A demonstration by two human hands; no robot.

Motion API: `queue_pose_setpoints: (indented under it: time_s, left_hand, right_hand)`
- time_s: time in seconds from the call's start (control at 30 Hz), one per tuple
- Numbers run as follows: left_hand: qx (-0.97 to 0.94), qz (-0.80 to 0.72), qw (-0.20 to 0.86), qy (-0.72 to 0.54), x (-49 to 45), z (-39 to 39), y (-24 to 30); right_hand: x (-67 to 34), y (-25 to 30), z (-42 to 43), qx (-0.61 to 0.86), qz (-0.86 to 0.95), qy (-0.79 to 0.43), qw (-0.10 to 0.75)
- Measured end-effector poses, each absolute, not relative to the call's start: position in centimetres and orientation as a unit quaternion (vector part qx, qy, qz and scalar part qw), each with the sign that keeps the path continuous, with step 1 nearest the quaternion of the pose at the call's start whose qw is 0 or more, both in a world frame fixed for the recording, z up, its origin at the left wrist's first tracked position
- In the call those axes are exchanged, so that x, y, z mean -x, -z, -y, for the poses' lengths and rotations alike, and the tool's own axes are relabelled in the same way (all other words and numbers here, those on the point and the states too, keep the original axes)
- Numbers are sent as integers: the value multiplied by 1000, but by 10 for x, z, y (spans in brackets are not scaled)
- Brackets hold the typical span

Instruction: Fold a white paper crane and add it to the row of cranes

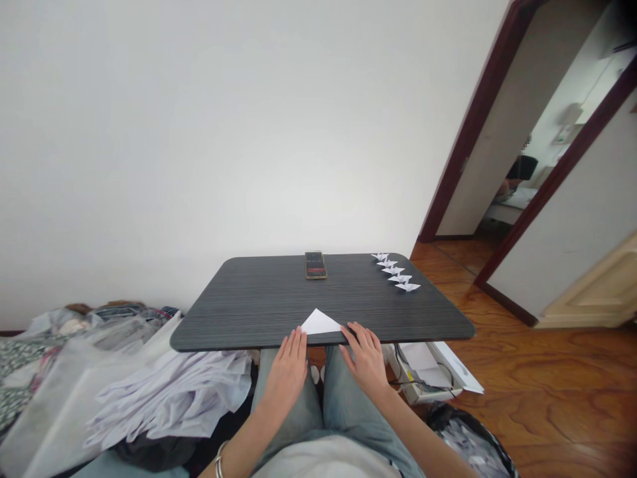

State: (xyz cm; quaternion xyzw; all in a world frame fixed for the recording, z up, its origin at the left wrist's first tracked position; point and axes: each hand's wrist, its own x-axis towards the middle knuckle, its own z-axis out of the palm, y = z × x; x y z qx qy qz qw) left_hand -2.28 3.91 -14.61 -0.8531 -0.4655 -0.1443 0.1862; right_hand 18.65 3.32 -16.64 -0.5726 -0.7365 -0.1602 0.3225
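Note:
A white paper folded into a triangle [321, 323] lies at the near edge of a dark wood-grain table [249, 305]. My left hand [287, 367] lies flat with fingers stretched, its fingertips on the triangle's left corner. My right hand [365, 355] is flat too, fingers spread, touching the triangle's right corner. Both hands hold nothing. A row of several small folded white paper figures [397, 271] stands along the table's far right side.
A phone [315, 265] lies at the table's far middle edge. Piled cloth and plastic bags [149, 392] sit at the left. A white box with cables [432, 372] and a bin [472, 441] stand on the wooden floor at right. A person is beyond the open doorway [520, 176].

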Motion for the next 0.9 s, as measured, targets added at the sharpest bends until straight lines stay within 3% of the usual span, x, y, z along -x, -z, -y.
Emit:
queue_pose_setpoints:
  time_s: [0.17,0.57,0.67,0.77,0.9]
  left_hand:
    - [849,470,186,156,30,-36,144]
    - [870,378,157,276,52,-50,135]
    - [858,356,178,324,52,-46,124]
    - [834,327,224,383,52,-40,110]
    - [813,285,263,435,52,-36,98]
  right_hand:
    - [-186,164,-32,568,733,150,343]
    - [-191,168,-35,493,712,60,497]
    - [-186,155,-29,500,648,-45,572]
    - [-182,137,-23,536,516,-224,629]
    - [-180,113,-16,500,484,-457,554]
